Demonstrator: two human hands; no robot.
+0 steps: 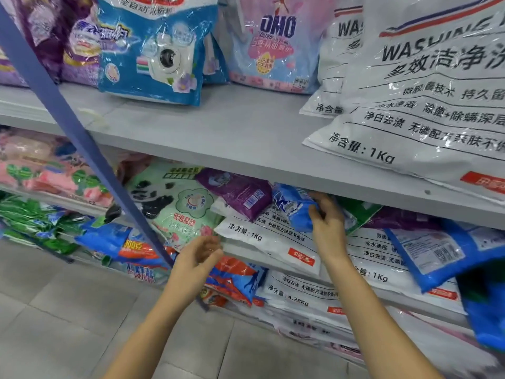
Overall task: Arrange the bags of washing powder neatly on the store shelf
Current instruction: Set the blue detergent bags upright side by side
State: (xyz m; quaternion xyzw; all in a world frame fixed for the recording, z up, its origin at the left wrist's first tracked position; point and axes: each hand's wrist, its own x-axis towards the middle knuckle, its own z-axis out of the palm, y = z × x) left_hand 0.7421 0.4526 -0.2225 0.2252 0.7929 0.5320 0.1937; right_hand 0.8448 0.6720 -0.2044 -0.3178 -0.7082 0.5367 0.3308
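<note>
**Loose heap on the middle tier, one bag pinched**

Grey store shelving (218, 127), crowded on every tier with bags of washing powder lying at odd angles. Reached in under the upper board with the right grip (326, 222), fingers and thumb curled round a small blue bag (293, 206) perched on top of the middle-tier heap. Held the left grip (199, 253) lower, just in front of the shelf lip, fingers loosely bent and closed on nothing.

Judged the heap itself the main hazard. Lay touching a purple bag (240, 192) on its left, that small blue bag, and rested on a white 1Kg bag (270, 239) already poking out past the lip. Could well have dragged either neighbour forward with a quick pull, and sent the slick white one sliding to the floor (68, 310). Looked wise to bring the idle left grip up against the white bag first.

Judged a one-handed pinch on a soft, shifting sack weak as well; likely to sag or slip if lifted by a corner.

Noted little room under the board above, where a large white bag (423, 119) overhung the edge: at risk of tipping down if knocked. Hung half off the lip too, further right, a bigger blue bag (426, 253), ready to go with any jolt.
</note>
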